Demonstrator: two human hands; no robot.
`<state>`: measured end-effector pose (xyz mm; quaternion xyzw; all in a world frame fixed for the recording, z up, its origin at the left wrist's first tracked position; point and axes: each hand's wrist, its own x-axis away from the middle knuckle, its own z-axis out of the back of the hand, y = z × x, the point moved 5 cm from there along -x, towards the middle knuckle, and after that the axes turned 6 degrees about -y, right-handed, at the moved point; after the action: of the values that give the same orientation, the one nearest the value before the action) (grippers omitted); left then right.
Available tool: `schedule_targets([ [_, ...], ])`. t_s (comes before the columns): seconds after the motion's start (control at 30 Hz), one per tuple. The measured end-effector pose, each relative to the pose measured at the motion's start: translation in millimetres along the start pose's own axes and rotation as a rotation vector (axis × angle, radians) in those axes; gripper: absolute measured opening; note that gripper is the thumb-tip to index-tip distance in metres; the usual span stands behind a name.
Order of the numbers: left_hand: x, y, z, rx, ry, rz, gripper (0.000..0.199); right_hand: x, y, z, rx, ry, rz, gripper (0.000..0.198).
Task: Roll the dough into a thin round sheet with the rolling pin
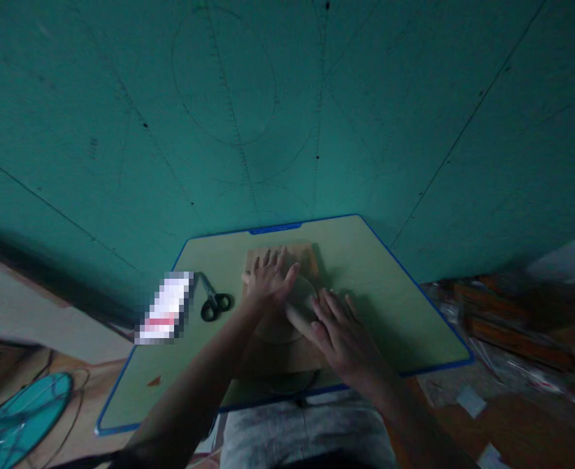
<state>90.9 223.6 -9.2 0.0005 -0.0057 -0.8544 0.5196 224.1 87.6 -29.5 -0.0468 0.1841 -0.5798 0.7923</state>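
A square wooden board (278, 361) lies on the small table, and on it is a pale, round, flat sheet (278, 331), perhaps dough or clay. Across the sheet runs a light rolling pin (300, 324) at a slant, mostly covered by my hands. My left hand (270, 280) rests over the pin's far left part, palm down, fingers spread. Over its near right end lies my right hand (334, 326), fingers stretched out and not wrapped round it. Black-handled scissors (212, 303) lie partly open left of the board.
The pale folding table (385, 280) has a blue rim and stands against a green wall (287, 130) with drawn lines. A blurred-out white rectangle (165, 309) and a small brown triangle (154, 381) lie left. A turquoise stool (28, 417) and plastic-wrapped items (517, 326) flank the table.
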Motion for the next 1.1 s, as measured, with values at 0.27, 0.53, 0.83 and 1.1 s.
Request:
schedule_targets([
  [0.27,11.3,-9.1,-3.3,0.003,0.067,0.033,0.057,9.8,-30.8,0.4,-0.046,0.002,0.063,0.057],
  [0.53,93.3,-58.3,-16.0,0.089,0.18,-0.036,0.057,21.4,-93.0,7.2,-0.222,-0.048,0.304,0.049],
  [0.83,59.6,-40.1,-11.6,0.105,0.169,-0.042,0.058,23.6,-62.9,4.2,-0.074,-0.069,0.178,0.059],
  [1.1,12.7,-0.7,3.6,0.027,0.055,0.015,0.056,20.9,-17.3,4.7,0.051,-0.023,0.077,0.05],
])
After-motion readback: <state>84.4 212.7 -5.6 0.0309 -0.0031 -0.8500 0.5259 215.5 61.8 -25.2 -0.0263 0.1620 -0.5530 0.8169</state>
